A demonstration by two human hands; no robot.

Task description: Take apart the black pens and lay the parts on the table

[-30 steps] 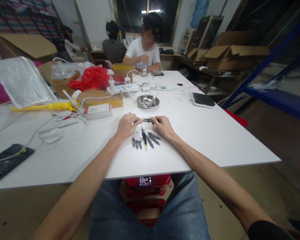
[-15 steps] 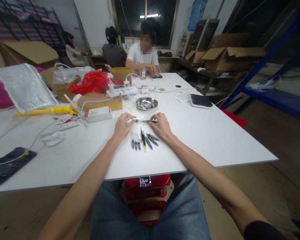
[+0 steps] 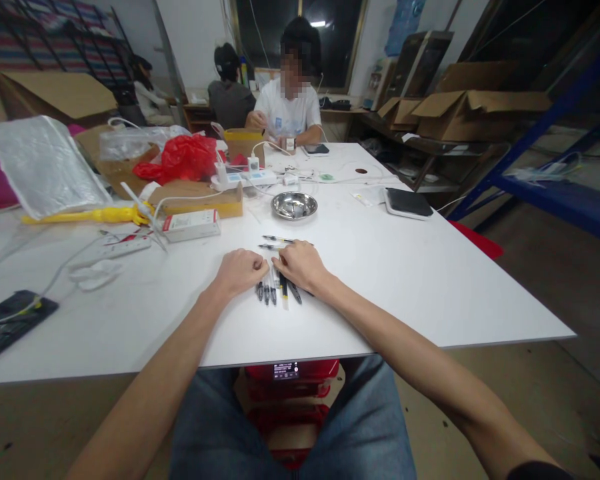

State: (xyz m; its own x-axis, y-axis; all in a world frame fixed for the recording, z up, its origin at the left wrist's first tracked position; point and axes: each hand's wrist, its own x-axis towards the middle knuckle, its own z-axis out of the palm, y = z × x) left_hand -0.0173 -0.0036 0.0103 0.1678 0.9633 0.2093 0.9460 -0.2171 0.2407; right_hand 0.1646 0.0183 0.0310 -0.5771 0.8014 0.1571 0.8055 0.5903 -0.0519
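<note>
Clear, dark-tipped pens (image 3: 267, 293) lie near-to-far on the surface (image 3: 405, 287), just at the near side of the curled left hand (image 3: 241, 270), the curled right hand (image 3: 300, 262) farther right; whether either grips one, I cannot tell.

Clear plastic pens (image 3: 267, 293), glossy metal bowl (image 3: 295, 215), smooth tabletop (image 3: 430, 287)

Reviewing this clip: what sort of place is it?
Probably a small workshop or shared workroom: there is a large white table, a person in a white shirt at its far end, and an open cardboard box off to the right.
</note>
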